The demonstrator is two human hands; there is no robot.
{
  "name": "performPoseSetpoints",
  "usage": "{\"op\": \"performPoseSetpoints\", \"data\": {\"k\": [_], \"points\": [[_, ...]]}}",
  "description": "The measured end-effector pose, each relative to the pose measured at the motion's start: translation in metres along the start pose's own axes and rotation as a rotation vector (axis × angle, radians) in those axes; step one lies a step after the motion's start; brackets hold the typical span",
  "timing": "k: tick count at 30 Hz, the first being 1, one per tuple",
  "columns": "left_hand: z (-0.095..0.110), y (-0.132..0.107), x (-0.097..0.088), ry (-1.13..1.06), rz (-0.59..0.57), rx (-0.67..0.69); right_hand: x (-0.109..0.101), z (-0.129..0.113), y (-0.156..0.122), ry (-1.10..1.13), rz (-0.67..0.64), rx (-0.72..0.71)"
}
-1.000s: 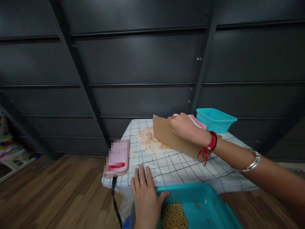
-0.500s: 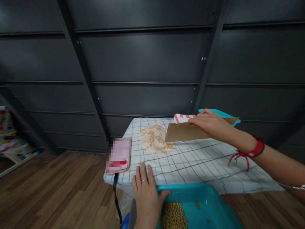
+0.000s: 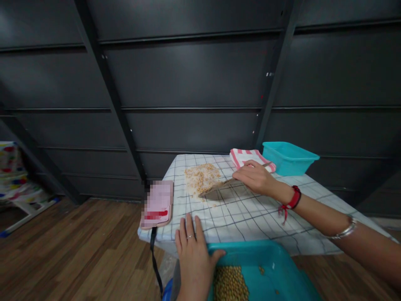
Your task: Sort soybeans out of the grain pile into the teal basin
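My right hand (image 3: pixel 255 177) grips a piece of brown cardboard (image 3: pixel 216 189), tilted so that its far edge meets the near right side of a pile of yellow beans and white grains (image 3: pixel 203 177). The pile lies spread on a checked cloth (image 3: pixel 244 217). My left hand (image 3: pixel 194 259) rests at the near edge of the cloth with fingers stretched out. Its thumb lies over the rim of a teal tray (image 3: pixel 266 246). Inside the tray, at the left, are many greenish-yellow beans (image 3: pixel 230 284).
A turquoise basin (image 3: pixel 288 161) stands at the back right beside a folded pink-and-white striped cloth (image 3: pixel 247 156). On the left edge of the table lies a pink phone-like case (image 3: pixel 158 202) with a black strap (image 3: pixel 153 255). A dark panelled wall (image 3: pixel 188 75) rises behind.
My right hand has moved left and lower with the cardboard, whose edge is now at the pile, and the basin is uncovered. My left hand stays in place.
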State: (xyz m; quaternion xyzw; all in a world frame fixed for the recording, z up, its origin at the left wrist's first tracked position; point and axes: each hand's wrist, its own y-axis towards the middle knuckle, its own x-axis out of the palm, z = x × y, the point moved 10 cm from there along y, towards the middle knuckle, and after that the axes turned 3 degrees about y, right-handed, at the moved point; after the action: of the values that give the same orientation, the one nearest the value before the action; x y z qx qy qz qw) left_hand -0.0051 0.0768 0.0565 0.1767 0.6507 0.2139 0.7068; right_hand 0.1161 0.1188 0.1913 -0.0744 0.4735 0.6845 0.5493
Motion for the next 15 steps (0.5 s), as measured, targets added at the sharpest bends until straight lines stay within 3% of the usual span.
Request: {"op": "performPoseSetpoints", "data": {"k": [6, 11, 15], "points": [[0.001, 0.0, -0.002, 0.014, 0.028, 0.016, 0.009, 0.021, 0.017, -0.012, 0.004, 0.031], [0.001, -0.001, -0.003, 0.019, 0.036, 0.022, 0.02, 0.022, 0.018, -0.01, -0.03, 0.035], [0.002, 0.0, -0.003, 0.009, 0.04, 0.024, 0.01, 0.025, 0.014, -0.009, -0.033, 0.048]]}}
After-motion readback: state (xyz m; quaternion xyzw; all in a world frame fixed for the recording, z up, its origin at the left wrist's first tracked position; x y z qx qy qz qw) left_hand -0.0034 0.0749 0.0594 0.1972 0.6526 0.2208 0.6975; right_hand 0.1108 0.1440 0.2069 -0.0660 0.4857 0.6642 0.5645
